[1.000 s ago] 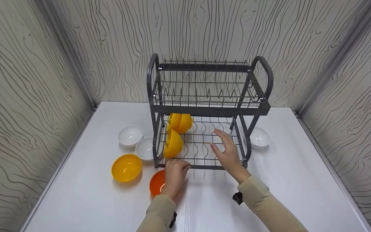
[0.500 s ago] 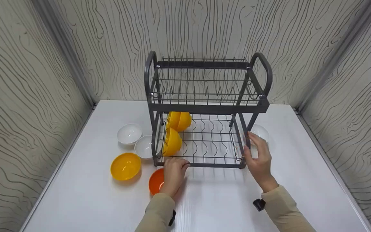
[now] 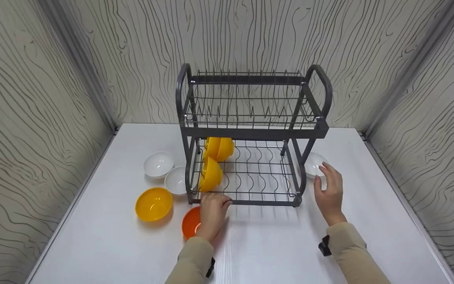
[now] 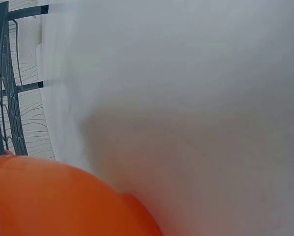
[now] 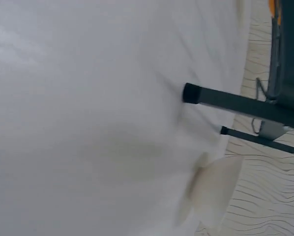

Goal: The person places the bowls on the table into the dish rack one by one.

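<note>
My left hand (image 3: 213, 213) pinches the front rail of a dark two-tier dish rack (image 3: 254, 133); in the left wrist view most of that hand is hidden. An orange bowl (image 3: 190, 223) stands under the same hand, and its outer wall (image 4: 53, 196) fills a lower corner of the left wrist view. Right of the rack, my right hand (image 3: 329, 195) has its thumb and fingers spread at the near rim of a white bowl (image 3: 313, 163). Whether the fingertips touch it, I cannot tell. A blurred view of this bowl (image 5: 216, 189) appears at the right wrist.
On the rack's lower tier, at the left, sit several yellow bowls (image 3: 211, 175) on their sides. Two white bowls (image 3: 159, 164) and another yellow bowl (image 3: 154, 204) stand left of the rack. Patterned panels (image 3: 246, 35) close off the back and sides of the table.
My right hand has moved right, from over the lower tier, past the rack's right side, to the white bowl. My left hand has stayed at the front rail.
</note>
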Tool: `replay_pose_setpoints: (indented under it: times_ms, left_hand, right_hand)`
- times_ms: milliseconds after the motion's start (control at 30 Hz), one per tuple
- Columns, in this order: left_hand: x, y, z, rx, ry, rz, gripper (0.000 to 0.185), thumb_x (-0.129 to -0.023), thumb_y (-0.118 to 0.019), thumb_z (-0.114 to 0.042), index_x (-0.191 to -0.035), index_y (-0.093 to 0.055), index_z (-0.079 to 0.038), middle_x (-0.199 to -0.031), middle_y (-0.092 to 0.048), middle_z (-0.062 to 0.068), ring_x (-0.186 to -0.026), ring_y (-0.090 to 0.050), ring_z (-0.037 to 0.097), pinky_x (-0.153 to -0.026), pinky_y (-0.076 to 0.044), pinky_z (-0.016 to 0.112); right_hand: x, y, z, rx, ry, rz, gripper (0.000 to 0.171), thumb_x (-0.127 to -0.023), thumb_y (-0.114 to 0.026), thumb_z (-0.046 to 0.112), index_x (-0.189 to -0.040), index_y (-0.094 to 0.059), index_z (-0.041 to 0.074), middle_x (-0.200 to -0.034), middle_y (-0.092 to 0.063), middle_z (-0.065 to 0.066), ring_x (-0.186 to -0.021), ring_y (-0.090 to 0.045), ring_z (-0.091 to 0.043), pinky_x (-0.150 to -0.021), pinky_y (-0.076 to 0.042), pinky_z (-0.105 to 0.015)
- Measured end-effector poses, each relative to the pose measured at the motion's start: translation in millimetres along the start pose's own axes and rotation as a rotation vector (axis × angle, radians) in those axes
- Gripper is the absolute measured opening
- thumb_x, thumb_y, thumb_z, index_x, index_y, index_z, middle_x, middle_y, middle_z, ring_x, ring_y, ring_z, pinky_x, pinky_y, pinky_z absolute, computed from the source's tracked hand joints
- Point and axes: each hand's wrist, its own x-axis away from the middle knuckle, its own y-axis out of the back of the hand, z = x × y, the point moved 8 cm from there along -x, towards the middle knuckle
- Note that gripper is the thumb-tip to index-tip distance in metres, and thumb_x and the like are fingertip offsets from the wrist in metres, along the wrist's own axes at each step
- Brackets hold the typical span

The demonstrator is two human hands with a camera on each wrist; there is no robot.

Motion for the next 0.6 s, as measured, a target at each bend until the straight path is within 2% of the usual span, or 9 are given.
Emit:
replay_pose_setpoints:
  times_ms: [67,167,300,433,600]
  left_hand:
    - [0.2,-0.6,0.3,-0.004,0.003,0.006,0.006,-0.081,-0.069,-0.022,-0.083,-0.074,-0.021,-0.079,-0.070,-0.010,-0.079,-0.057,0.011,-0.078,-0.039,0.029]
    - [0.1,0.2,-0.3,-0.009,-0.003,0.004,0.006,-0.081,-0.069,-0.023,-0.084,-0.074,-0.021,-0.079,-0.070,-0.010,-0.079,-0.057,0.011,-0.078,-0.040,0.029]
    - [0.0,2.6,-1.5,-0.010,-0.021,-0.010,0.006,-0.081,-0.069,-0.022,-0.083,-0.074,-0.020,-0.080,-0.071,-0.010,-0.079,-0.058,0.011,-0.077,-0.040,0.029]
    - [-0.4,3.9,-2.5,-0.011,-0.034,-0.014,0.005,-0.081,-0.070,-0.021,-0.083,-0.074,-0.020,-0.079,-0.071,-0.010,-0.079,-0.059,0.011,-0.075,-0.039,0.028]
    - [0.1,0.1,1.1,0.011,0.031,0.039,0.007,-0.081,-0.069,-0.021,-0.086,-0.075,-0.021,-0.080,-0.070,-0.011,-0.080,-0.056,0.010,-0.077,-0.038,0.028]
  right_hand:
    - [3,-7,-9,0.043,0.008,0.030,0.033,-0.076,-0.059,-0.009,-0.109,-0.057,-0.007,-0.117,-0.057,-0.023,-0.108,-0.050,-0.037,-0.106,-0.030,-0.016]
    - [7,-19,-24,0.120,0.004,0.108,0.036,-0.076,-0.061,-0.007,-0.112,-0.056,-0.006,-0.120,-0.056,-0.022,-0.111,-0.049,-0.038,-0.106,-0.034,-0.027]
    - [11,-41,-45,0.239,-0.048,0.298,0.053,-0.078,-0.065,-0.001,-0.127,-0.046,-0.003,-0.130,-0.048,-0.022,-0.120,-0.044,-0.039,-0.104,-0.033,-0.046]
    - [18,-59,-68,0.358,-0.138,0.500,0.070,-0.080,-0.067,0.008,-0.140,-0.033,0.003,-0.142,-0.036,-0.022,-0.131,-0.033,-0.041,-0.107,-0.026,-0.057]
    - [28,-74,-85,0.401,-0.228,0.687,0.071,-0.084,-0.063,0.016,-0.144,-0.027,0.006,-0.148,-0.026,-0.022,-0.136,-0.023,-0.044,-0.109,-0.019,-0.062]
